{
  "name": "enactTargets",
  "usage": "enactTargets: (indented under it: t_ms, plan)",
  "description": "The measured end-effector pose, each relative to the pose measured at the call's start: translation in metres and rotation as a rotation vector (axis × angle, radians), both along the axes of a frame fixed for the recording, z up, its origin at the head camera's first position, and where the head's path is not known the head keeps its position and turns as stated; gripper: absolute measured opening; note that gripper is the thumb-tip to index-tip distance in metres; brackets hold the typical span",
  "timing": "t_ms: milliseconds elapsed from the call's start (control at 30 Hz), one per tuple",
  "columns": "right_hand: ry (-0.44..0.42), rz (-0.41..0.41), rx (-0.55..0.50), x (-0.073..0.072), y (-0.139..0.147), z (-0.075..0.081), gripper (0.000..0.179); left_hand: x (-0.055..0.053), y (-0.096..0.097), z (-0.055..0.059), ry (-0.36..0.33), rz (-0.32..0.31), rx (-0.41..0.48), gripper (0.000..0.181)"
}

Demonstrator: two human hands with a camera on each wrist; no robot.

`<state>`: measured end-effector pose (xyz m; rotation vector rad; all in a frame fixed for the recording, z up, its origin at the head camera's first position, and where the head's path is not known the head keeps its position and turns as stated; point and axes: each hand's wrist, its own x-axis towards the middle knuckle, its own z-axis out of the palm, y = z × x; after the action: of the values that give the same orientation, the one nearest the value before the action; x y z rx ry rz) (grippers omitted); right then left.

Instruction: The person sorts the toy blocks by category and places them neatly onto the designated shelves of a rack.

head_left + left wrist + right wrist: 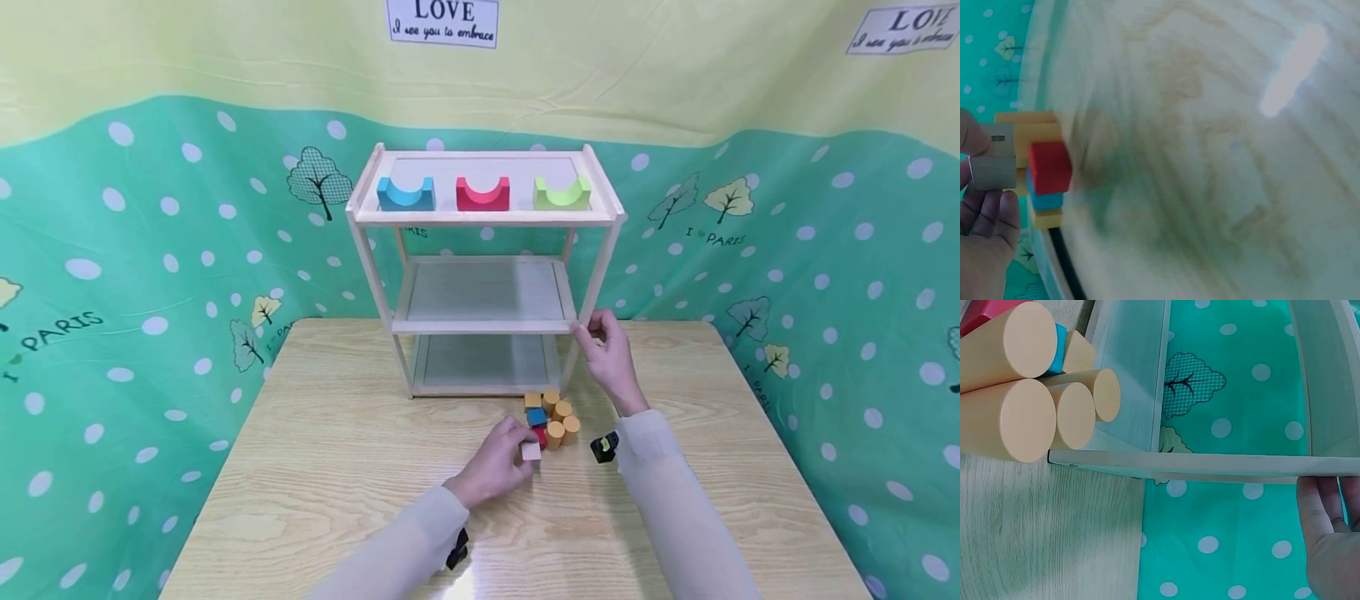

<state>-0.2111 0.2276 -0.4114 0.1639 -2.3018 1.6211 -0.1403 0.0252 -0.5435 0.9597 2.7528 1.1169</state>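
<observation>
At lower centre, my left grip (pixel 495 463) pinches a pale, flat-faced block (pixel 531 452); right of centre, my right grip (pixel 613 364) clasps a wooden shelf (pixel 483 327) bearing three smooth U-shaped blocks (pixel 483 205).

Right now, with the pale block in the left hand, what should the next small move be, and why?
I'd probably have the left hand settle the pale block against the red cube. It pinches the block right by that cube, which roughly lines up with the blue cube and yellow cube, so the block could extend that row.
</observation>
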Motion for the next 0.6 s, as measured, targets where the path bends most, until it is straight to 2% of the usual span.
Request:
enactTargets:
  t_ms: [267,500,600]
  plan:
    - [-0.013,0.001,0.009,0.002,-0.001,0.001,0.023,-0.005,-0.004,0.024,0.033,-0.016,0.001,0.038]
    - [-0.019,0.001,0.006,0.001,-0.001,0.002,0.024,-0.017,-0.006,0.045,0.06,-0.028,0.009,0.037]
    - [-0.017,-0.001,0.007,0.001,0.0,0.001,0.024,-0.022,-0.007,0.055,0.05,-0.024,0.007,0.039]
